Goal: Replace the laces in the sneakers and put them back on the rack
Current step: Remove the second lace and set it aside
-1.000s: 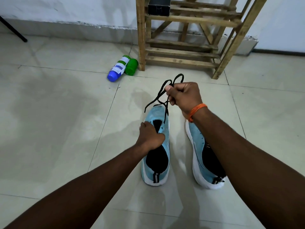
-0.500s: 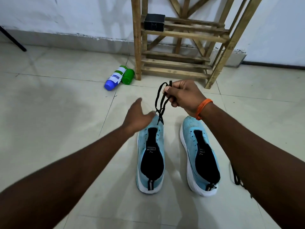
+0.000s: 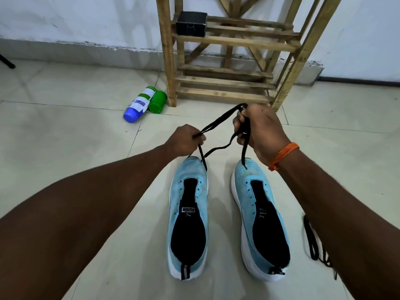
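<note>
Two light-blue sneakers stand side by side on the tiled floor, toes pointing away from me: the left sneaker [image 3: 187, 219] and the right sneaker [image 3: 260, 221]. Neither has a lace in its eyelets. A black lace [image 3: 218, 124] stretches between my hands above the toes. My left hand [image 3: 185, 140] pinches one part of it. My right hand [image 3: 258, 131] grips the bunched rest, with loose ends hanging down onto the shoes. A second black lace [image 3: 313, 243] lies on the floor to the right, partly hidden by my right forearm.
The wooden rack [image 3: 229, 61] stands against the white wall just beyond the shoes, with a small black box [image 3: 191, 23] on a shelf. A blue-capped bottle [image 3: 139, 105] and a green container [image 3: 158, 101] lie by its left leg. A dark stand foot [image 3: 7, 62] shows at far left.
My left hand left the left sneaker, rose open, and now pinches the lace. The lace is drawn out between both hands. The view moved closer to the rack.
</note>
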